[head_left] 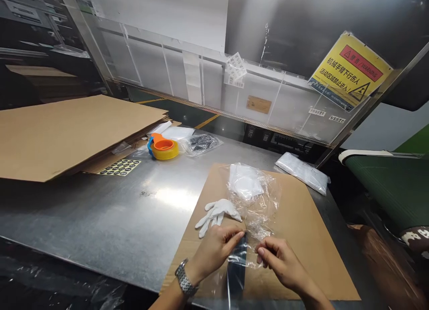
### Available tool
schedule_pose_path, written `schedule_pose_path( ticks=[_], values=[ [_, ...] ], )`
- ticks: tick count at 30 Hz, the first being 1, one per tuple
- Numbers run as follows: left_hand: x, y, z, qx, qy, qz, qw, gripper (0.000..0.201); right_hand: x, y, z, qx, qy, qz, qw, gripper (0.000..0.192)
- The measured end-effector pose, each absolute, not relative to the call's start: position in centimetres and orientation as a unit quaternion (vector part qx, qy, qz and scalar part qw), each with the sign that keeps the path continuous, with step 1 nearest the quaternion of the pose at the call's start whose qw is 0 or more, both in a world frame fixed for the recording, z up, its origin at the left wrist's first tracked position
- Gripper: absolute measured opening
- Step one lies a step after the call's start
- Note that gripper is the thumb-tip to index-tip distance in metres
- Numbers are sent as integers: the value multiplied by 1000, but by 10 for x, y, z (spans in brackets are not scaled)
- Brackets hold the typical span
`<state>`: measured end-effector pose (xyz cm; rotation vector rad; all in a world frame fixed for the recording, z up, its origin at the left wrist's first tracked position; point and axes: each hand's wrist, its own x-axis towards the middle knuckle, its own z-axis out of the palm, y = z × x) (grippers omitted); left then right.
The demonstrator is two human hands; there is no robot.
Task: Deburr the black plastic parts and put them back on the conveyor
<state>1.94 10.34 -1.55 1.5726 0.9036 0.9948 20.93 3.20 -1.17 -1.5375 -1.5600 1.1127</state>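
Near the front of a brown cardboard sheet (295, 238), my left hand (219, 247) pinches the edge of a clear plastic bag (253, 258). Opposite it, my right hand (276, 258) has thumb and fingers closed on the same film. Under and inside the film, as far as I can tell, lies a dark, flat, long object (236, 274); its kind does not show. A white glove (221, 209) lies just beyond my left hand. Farther back, more crumpled clear plastic surrounds a folded white piece (246, 182).
On the metal table (110, 220) stand an orange tape dispenser (164, 147), a sheet of round black stickers (120, 167) and a bagged black item (203, 143). Stacked cardboard (73, 131) fills the left. A pack of plastic bags (301, 171) lies back right, near a green conveyor belt (392, 185).
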Motion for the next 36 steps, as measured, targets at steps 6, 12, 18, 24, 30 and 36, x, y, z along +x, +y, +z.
schedule_pose_path(
  ticks=[6, 12, 18, 24, 30, 36],
  values=[
    [23, 73, -19, 700, 441, 440, 349, 19, 194, 31, -18, -642, -572, 356, 365, 32],
    [35, 58, -32, 595, 365, 359, 620, 28, 175, 27, -9, -622, -652, 308, 305, 24],
    [25, 59, -52, 613, 496, 449, 420, 21, 178, 35, -15, -638, -609, 274, 384, 27],
    [10, 63, -59, 786, 412, 458, 53, 22, 158, 36, -14, -587, -660, 308, 353, 17],
    [-19, 82, -82, 745, 511, 430, -8, 26, 164, 35, -53, -690, -540, 321, 360, 26],
    [-28, 74, -101, 761, 545, 351, 27, 26, 161, 15, -80, -656, -423, 498, 377, 39]
  ],
)
